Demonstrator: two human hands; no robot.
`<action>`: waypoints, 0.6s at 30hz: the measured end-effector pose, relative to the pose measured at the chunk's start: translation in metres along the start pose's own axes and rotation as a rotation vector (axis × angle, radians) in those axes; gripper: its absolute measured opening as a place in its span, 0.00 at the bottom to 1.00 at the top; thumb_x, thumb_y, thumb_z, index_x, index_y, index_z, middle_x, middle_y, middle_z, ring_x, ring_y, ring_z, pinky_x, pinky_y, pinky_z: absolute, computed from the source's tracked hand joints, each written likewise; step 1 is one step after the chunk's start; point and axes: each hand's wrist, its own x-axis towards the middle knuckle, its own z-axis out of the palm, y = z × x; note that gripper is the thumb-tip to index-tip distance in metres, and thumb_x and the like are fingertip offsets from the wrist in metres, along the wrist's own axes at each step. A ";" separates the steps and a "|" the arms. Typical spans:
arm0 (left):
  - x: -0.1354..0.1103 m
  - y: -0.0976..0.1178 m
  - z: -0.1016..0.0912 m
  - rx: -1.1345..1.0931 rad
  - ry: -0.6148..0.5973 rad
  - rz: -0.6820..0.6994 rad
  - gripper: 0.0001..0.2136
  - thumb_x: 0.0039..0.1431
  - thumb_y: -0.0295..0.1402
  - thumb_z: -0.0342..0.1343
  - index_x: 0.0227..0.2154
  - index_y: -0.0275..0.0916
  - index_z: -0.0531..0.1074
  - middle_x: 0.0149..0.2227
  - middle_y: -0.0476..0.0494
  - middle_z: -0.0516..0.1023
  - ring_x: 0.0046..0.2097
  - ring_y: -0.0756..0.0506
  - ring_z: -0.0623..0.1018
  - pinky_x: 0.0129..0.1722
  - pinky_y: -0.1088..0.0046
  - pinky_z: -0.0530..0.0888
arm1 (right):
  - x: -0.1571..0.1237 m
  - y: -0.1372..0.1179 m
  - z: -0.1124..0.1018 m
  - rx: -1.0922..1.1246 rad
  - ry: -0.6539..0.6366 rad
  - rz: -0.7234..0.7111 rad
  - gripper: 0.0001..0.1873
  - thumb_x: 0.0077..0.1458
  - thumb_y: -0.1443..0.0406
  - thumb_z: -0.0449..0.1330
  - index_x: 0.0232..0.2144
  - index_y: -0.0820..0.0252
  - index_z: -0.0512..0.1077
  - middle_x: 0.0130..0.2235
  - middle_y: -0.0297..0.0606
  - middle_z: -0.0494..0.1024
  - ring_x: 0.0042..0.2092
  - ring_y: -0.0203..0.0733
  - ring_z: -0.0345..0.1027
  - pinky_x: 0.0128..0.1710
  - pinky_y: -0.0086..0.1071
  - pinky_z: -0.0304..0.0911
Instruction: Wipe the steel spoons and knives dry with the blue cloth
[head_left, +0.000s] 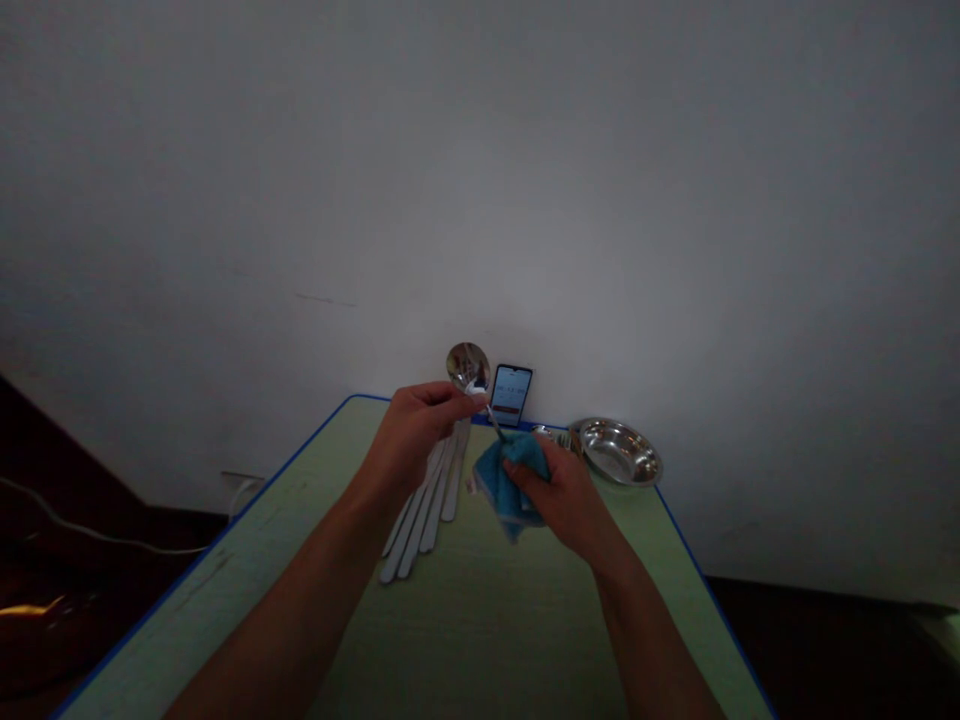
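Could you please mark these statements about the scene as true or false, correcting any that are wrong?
1. The left hand holds a steel spoon near its bowl. True.
2. The right hand grips a blue cloth. True.
3. White gloves are worn on both hands. False: they lie flat on the table, and the hands are bare.
4. The phone lies face down. False: it stands upright, screen lit, at the table's back edge.
5. A steel dish sits right of the phone. True.
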 end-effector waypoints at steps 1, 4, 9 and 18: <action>0.000 0.000 0.000 0.000 0.005 0.003 0.09 0.40 0.36 0.64 0.17 0.36 0.72 0.18 0.53 0.65 0.21 0.54 0.60 0.22 0.75 0.54 | 0.000 0.000 0.000 -0.004 0.002 0.001 0.06 0.55 0.62 0.55 0.30 0.58 0.68 0.28 0.32 0.72 0.29 0.34 0.63 0.29 0.28 0.59; 0.000 0.000 -0.001 -0.010 0.025 0.000 0.09 0.40 0.36 0.65 0.17 0.36 0.72 0.19 0.51 0.68 0.23 0.53 0.63 0.23 0.76 0.56 | -0.001 -0.001 -0.001 -0.001 -0.003 0.002 0.07 0.55 0.61 0.55 0.31 0.58 0.69 0.28 0.32 0.72 0.29 0.33 0.62 0.28 0.27 0.58; 0.002 0.000 -0.003 -0.061 0.050 0.002 0.09 0.40 0.36 0.65 0.18 0.37 0.73 0.19 0.52 0.67 0.22 0.54 0.62 0.22 0.76 0.56 | -0.002 -0.001 -0.002 0.015 -0.018 -0.003 0.07 0.56 0.61 0.55 0.30 0.58 0.68 0.28 0.32 0.71 0.28 0.33 0.63 0.28 0.27 0.59; 0.004 0.003 -0.004 -0.135 0.116 0.037 0.07 0.39 0.33 0.65 0.18 0.35 0.74 0.19 0.52 0.66 0.20 0.56 0.57 0.19 0.77 0.53 | -0.003 0.003 -0.002 0.022 -0.045 0.036 0.07 0.55 0.61 0.55 0.30 0.59 0.68 0.27 0.32 0.70 0.27 0.32 0.61 0.27 0.27 0.58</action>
